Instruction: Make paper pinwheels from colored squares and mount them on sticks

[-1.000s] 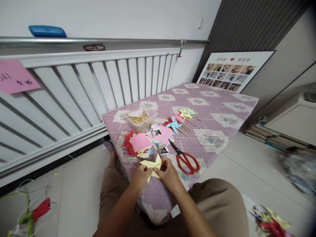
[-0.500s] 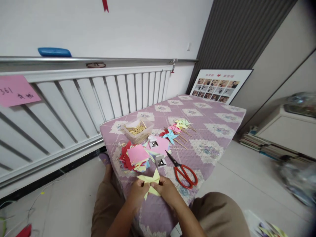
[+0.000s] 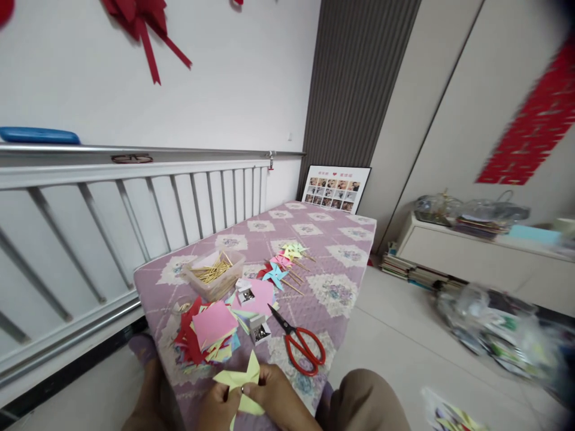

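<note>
Between my two hands is a yellow paper pinwheel (image 3: 248,406), its blades folded in towards the middle, where a small shiny fastener shows. My left hand (image 3: 219,407) pinches it from the left. From the right, my right hand (image 3: 279,392) presses its thumb close to the centre. Just beyond lies a stack of coloured paper squares (image 3: 214,323), pink on top. Two small white boxes of metal fasteners, one being the nearer box (image 3: 260,330), sit beside it. Red-handled scissors (image 3: 300,347) rest to the right of my hands.
A plastic tub (image 3: 215,274) of wooden sticks stands behind the paper. Finished pinwheels on sticks, a blue one (image 3: 275,275) among them, lie on the cloth-covered table (image 3: 332,293). A white radiator (image 3: 179,206) runs along the left. Plastic bags (image 3: 498,326) lie on the floor at right.
The head view has swung right and up, so everything sits further left and lower. Both hands still hold the yellow pinwheel; a shiny fastener now shows at its centre.
</note>
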The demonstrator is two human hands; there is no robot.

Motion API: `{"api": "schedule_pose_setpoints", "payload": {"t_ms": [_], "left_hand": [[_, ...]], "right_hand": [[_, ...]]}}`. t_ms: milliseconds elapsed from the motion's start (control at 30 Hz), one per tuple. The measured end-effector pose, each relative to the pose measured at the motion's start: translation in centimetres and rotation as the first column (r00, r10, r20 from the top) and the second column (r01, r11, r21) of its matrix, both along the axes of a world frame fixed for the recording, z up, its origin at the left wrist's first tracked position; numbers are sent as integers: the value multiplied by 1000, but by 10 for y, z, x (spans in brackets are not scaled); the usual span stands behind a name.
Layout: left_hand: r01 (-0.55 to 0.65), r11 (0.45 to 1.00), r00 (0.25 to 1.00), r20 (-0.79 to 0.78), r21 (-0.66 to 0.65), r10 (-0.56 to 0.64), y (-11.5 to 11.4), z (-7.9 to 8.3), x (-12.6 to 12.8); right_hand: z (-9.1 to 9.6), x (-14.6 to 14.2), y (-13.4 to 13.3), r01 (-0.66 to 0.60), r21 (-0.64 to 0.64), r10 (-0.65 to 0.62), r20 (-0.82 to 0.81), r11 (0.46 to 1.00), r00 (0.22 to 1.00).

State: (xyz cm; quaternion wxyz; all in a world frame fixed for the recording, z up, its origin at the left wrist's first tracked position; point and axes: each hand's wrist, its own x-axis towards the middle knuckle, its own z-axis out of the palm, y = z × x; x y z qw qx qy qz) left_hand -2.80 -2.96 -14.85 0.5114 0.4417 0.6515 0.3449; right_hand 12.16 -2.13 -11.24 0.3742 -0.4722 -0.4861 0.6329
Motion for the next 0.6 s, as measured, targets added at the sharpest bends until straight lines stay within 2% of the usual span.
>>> {"api": "schedule_pose_setpoints", "payload": {"t_ms": [100, 333, 500, 600], "left_hand": [[11, 1000, 997, -70, -3, -11, -1, 5, 0], [45, 998, 998, -56, 51, -42, -2, 4, 1], [29, 999, 995, -96, 24, -27, -3, 16, 2], [1, 999, 983, -181, 32, 5, -5, 20, 3]], "right_hand": [[0, 0, 0, -13, -5, 13, -13, 1000, 1000], [11, -1, -3, 1, 9, -1, -30, 1000, 1000], [15, -2, -4, -8, -12, 7, -53, 1000, 999], [17, -2, -4, -10, -28, 9, -51, 1000, 999]]}}
